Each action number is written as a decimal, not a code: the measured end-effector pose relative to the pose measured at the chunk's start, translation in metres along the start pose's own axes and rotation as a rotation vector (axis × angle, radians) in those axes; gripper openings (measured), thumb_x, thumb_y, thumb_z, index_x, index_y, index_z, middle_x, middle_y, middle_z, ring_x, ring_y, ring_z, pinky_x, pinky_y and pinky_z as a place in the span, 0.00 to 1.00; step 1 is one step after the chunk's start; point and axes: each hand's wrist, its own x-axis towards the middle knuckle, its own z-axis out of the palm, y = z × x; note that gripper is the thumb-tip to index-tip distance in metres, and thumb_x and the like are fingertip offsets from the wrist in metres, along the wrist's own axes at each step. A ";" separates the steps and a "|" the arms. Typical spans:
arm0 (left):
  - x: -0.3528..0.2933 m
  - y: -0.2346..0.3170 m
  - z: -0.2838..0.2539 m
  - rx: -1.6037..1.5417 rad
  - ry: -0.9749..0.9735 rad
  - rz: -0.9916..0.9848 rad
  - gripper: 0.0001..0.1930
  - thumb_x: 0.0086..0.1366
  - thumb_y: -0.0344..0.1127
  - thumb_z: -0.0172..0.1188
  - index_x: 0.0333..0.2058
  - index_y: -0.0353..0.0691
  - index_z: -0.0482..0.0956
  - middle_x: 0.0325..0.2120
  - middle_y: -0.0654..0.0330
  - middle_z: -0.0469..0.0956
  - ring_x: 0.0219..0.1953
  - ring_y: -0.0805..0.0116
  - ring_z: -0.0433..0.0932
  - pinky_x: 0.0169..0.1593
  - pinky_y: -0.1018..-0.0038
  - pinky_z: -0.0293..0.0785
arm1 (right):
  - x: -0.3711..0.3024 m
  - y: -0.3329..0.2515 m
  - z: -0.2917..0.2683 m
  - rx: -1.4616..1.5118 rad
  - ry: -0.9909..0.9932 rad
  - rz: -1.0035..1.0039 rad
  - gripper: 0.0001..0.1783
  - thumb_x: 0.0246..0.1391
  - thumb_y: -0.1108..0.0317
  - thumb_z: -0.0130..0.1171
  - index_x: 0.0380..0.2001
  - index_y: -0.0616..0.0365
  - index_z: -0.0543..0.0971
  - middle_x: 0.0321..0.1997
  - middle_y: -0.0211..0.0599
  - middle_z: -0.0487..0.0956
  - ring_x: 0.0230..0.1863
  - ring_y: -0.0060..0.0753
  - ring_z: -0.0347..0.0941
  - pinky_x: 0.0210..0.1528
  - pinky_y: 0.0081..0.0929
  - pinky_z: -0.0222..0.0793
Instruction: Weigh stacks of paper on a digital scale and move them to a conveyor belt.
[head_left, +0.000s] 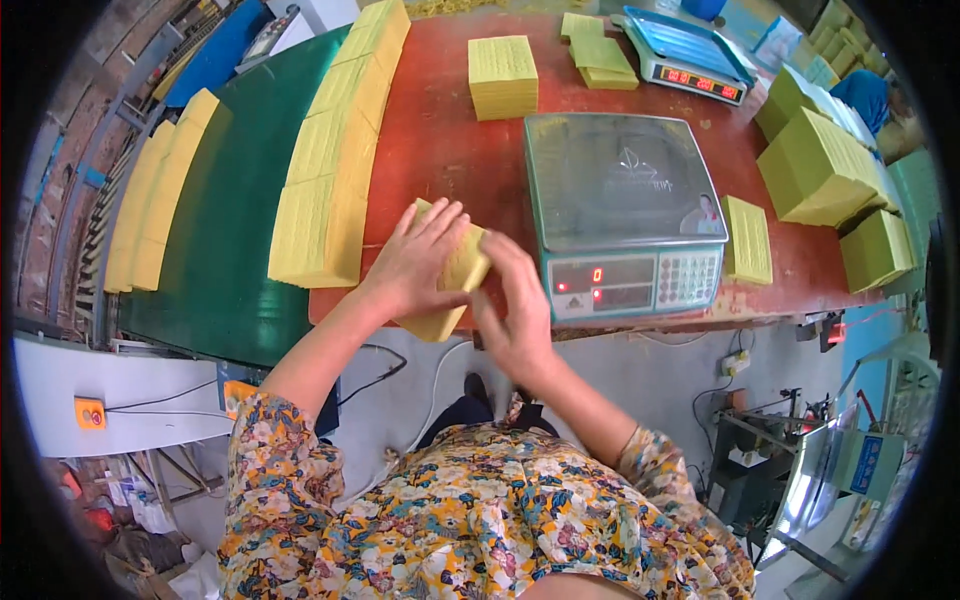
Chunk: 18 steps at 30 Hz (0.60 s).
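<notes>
A block of yellow paper sheets (465, 263) is tilted at the front edge of the red table, between my two hands. My left hand (410, 265) lies over it, its fingers along the top and its thumb toward the near end. From the other side my right hand (518, 312) presses on the block's right edge with curled fingers and thumb. Just right of the hands stands a weighing scale (625, 190) with a grey platform and a lit red display; nothing lies on its platform.
Left of my hands, a long row of yellow paper blocks (322, 170) borders a green belt surface (225, 230). Further yellow stacks (503, 78) stand on the red table (425, 120). A second scale with a blue tray (690, 45) sits at the back right, near larger paper stacks (825, 165).
</notes>
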 end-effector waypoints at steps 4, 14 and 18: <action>-0.022 0.016 -0.014 0.017 -0.090 0.180 0.47 0.51 0.55 0.67 0.64 0.35 0.61 0.67 0.50 0.57 0.71 0.53 0.50 0.72 0.50 0.42 | 0.035 0.022 0.017 0.019 -0.115 0.269 0.27 0.58 0.70 0.56 0.60 0.66 0.66 0.58 0.56 0.72 0.58 0.49 0.72 0.59 0.37 0.67; -0.174 0.105 0.063 -0.440 0.334 0.057 0.28 0.53 0.30 0.66 0.55 0.36 0.73 0.53 0.52 0.73 0.51 0.56 0.74 0.52 0.59 0.74 | 0.014 0.063 0.036 0.023 -0.284 0.539 0.27 0.57 0.58 0.58 0.56 0.63 0.74 0.49 0.56 0.80 0.52 0.48 0.77 0.56 0.36 0.70; -0.171 0.091 0.137 -1.976 0.079 -0.853 0.40 0.65 0.48 0.62 0.69 0.43 0.52 0.64 0.52 0.63 0.63 0.56 0.66 0.62 0.57 0.65 | -0.004 0.039 0.049 0.010 -0.232 0.540 0.27 0.58 0.60 0.56 0.58 0.63 0.71 0.50 0.57 0.79 0.52 0.50 0.77 0.56 0.36 0.69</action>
